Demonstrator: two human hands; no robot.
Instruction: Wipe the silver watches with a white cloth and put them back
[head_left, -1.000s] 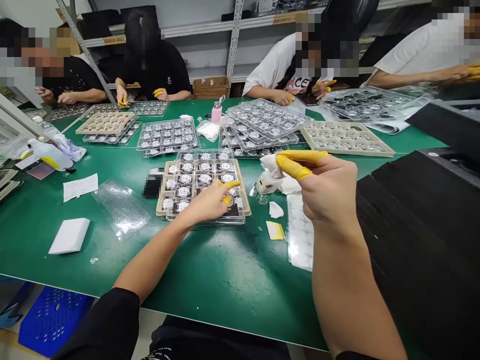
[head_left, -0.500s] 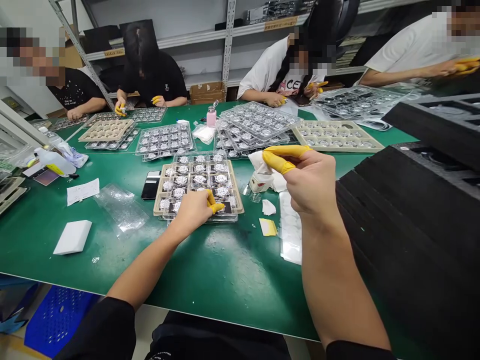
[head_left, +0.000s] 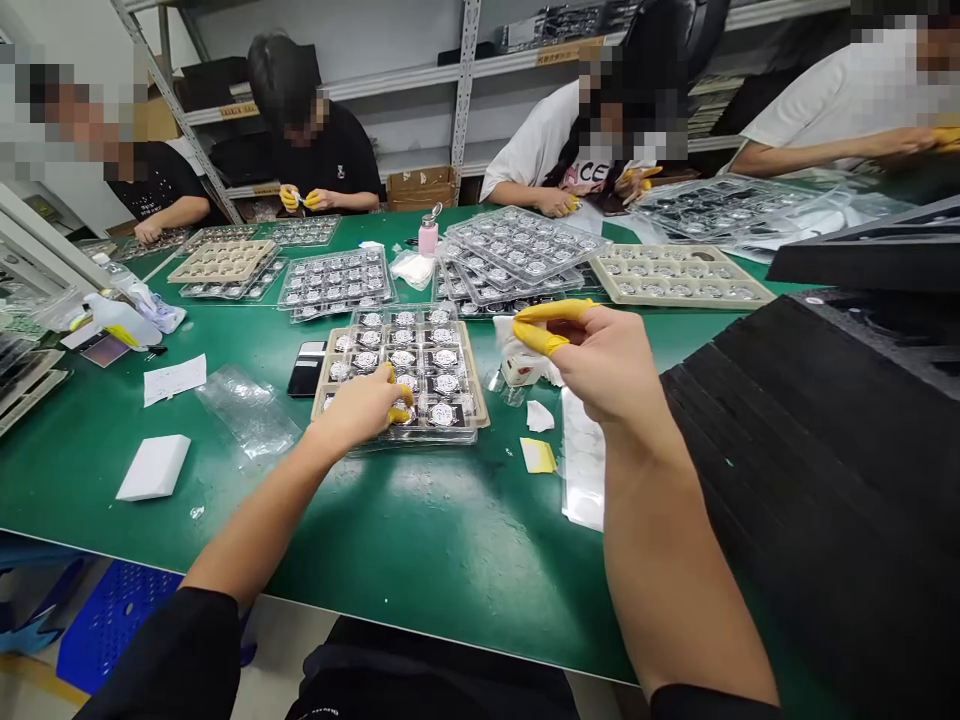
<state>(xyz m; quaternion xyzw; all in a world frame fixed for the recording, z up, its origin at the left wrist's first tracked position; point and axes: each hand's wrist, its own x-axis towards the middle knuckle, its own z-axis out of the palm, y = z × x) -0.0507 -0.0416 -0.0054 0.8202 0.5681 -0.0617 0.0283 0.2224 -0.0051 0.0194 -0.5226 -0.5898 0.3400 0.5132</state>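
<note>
My left hand (head_left: 364, 405), with yellow finger cots, is over the front row of a clear plastic tray (head_left: 422, 345). Its thumb and fingertips are drawn together at one cell; what lies between them is hidden. Round, silvery watch-like parts (head_left: 444, 413) on dark squares fill the tray's cells. Beneath it sits a beige tray (head_left: 480, 400). My right hand (head_left: 604, 360), also in yellow cots, is raised to the right of the trays. It pinches a crumpled white tissue (head_left: 505, 330) above a small white box (head_left: 517, 370).
A dark phone (head_left: 306, 370) lies left of the trays. Further back are stacked clear trays (head_left: 525, 240), a beige tray (head_left: 679, 275) and a pink bottle (head_left: 428, 235). Black foam sheets (head_left: 810, 450) fill the right. A white block (head_left: 154, 467) is at left. Several co-workers sit opposite.
My left hand has moved left along the tray's front row, uncovering the part in the right corner cell. My right hand has shifted slightly left and down with the tissue.
</note>
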